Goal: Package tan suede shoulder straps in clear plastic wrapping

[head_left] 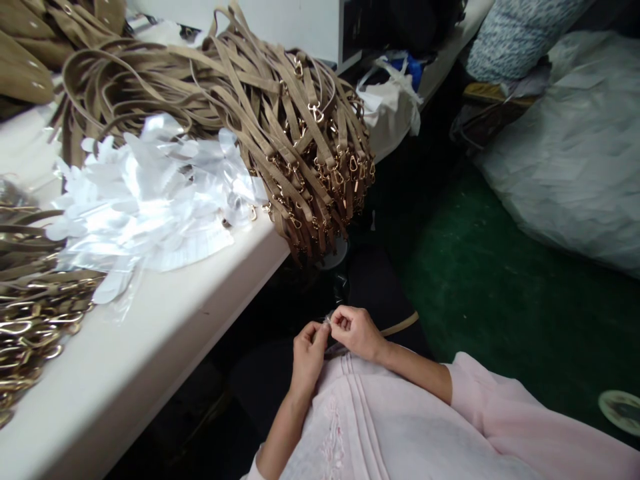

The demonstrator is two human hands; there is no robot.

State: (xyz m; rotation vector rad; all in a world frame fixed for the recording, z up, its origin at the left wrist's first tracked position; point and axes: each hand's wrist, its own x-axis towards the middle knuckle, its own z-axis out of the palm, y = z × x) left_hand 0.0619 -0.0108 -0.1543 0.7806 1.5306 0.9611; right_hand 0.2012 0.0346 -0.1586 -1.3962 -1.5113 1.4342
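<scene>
In front of my body, low over my lap, both hands meet fingertip to fingertip. Between them is a small shiny piece [327,320], which looks like clear plastic; its exact shape is too small to make out. My left hand [309,348] pinches it between thumb and fingers. My right hand [356,331] is closed too, its thumb and forefinger pressed on the same spot. A tan strap [401,324] sticks out behind my right wrist; whether it joins the piece in my fingers is hidden.
A thick pile of tan straps [240,100] with gold snap hooks hangs over the corner of the white table [200,313]. Clear plastic film pieces [150,193] lie beside it. More gold hooks [30,333] rest at left. A large white sack [575,153] stands on the green floor [465,267].
</scene>
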